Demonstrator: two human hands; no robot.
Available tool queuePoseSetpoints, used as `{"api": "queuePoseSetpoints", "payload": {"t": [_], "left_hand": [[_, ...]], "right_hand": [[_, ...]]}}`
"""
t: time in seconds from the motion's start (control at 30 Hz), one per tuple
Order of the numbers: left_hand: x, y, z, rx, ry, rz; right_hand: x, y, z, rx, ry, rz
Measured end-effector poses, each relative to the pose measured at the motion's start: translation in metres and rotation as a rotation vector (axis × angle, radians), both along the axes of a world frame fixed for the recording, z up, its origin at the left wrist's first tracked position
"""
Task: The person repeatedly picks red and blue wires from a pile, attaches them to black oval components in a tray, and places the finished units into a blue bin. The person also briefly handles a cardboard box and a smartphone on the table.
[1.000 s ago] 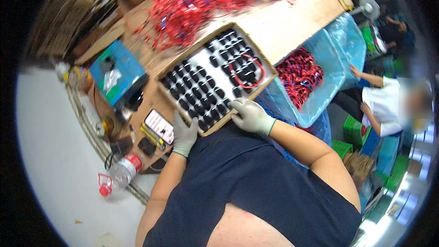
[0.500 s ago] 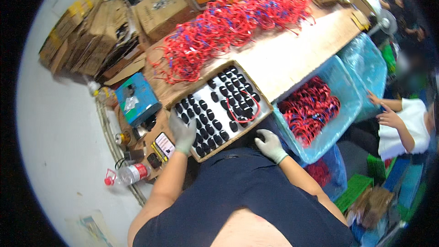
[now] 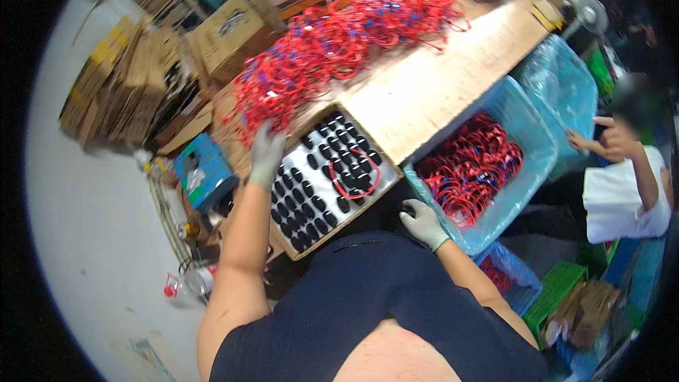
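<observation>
My left hand, in a pale glove, reaches over the far left edge of a shallow cardboard box. Its fingers are apart at the near edge of a long heap of red looped cords with blue bits; no cord shows clearly in its grasp. Rows of black oval pieces lie on white sheeting in the box. One red cord loop rests on the right-hand rows. My right hand, also gloved, hovers by the box's near right side, fingers loosely bent and apart, with nothing visible in them.
Right of the box stands a blue-lined bin of red cords. Flattened cartons and a blue box are at left, near a plastic bottle. A co-worker in a white top sits at right.
My left hand has moved from the box's left side up to the heap of red cords. My right hand stays nearly in place. The view has shifted slightly.
</observation>
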State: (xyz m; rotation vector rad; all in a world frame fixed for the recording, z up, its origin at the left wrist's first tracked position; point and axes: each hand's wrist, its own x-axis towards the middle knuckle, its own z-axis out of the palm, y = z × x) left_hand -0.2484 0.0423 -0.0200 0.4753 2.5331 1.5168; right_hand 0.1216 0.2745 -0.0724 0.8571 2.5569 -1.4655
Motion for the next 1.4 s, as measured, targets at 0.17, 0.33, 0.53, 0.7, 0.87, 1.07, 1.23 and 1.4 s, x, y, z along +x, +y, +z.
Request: {"api": "queuePoseSetpoints", "payload": {"t": [0.17,0.33,0.53,0.7,0.87,1.07,1.23,1.4], "left_hand": [[0.117,-0.092,-0.049,-0.630,0.118,0.429],[0.142,-0.128,-0.070,-0.538,-0.381,0.523],[0.145,-0.155,-0.096,-0.362,-0.481,0.474],[0.134,-0.153,-0.104,-0.020,-0.591,0.215],[0.124,-0.079,-0.092,-0.165,-0.457,-0.080],[0.111,0.034,-0.093,-0.098,-0.453,-0.323],[0.113,0.163,-0.096,-0.104,-0.461,-0.495],[0.107,0.245,-0.106,-0.100,-0.517,-0.638]], "right_hand": [[-0.019,0.010,-0.011,0.002,-0.050,-0.036],[-0.085,0.008,-0.035,0.000,-0.080,-0.217],[-0.111,0.014,-0.057,-0.190,-0.128,-0.318],[-0.093,0.015,-0.084,-0.483,0.306,-0.875],[-0.073,0.030,-0.056,-0.733,0.597,-1.129],[-0.058,0.029,-0.051,-0.811,0.789,-1.138],[-0.061,0.055,-0.047,-0.789,0.854,-1.139],[-0.070,0.187,-0.055,-0.708,0.806,-1.324]]}}
